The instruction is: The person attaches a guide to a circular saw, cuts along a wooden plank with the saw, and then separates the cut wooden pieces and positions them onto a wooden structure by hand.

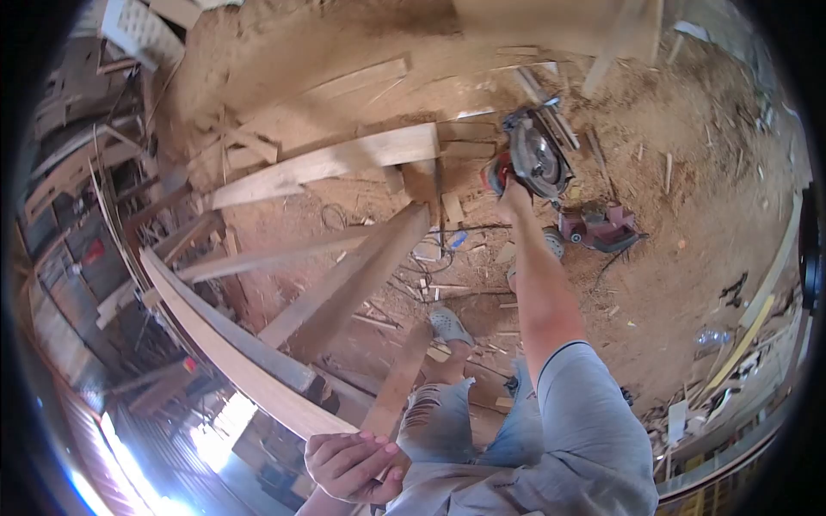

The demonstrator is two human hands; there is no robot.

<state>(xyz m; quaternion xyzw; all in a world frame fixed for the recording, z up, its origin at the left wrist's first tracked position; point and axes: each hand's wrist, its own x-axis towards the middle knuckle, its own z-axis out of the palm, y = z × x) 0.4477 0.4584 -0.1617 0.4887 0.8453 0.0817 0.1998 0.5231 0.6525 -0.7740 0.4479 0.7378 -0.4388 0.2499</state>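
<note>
My right hand is wrapped round the red and black handle of a circular saw, whose round blade guard faces up above the dusty ground. At the bottom of the view, my left hand has its fingers curled at the near end of a long, thin wooden board. That board runs away to the upper left. Thick wooden beams lie to the right of it, and another pale beam ends left of the saw.
A dark red power tool rests on the ground just below the saw. Cables, offcuts and wood chips lie near my shoe. Stacked wood and debris line the right edge. A plastic bottle lies there.
</note>
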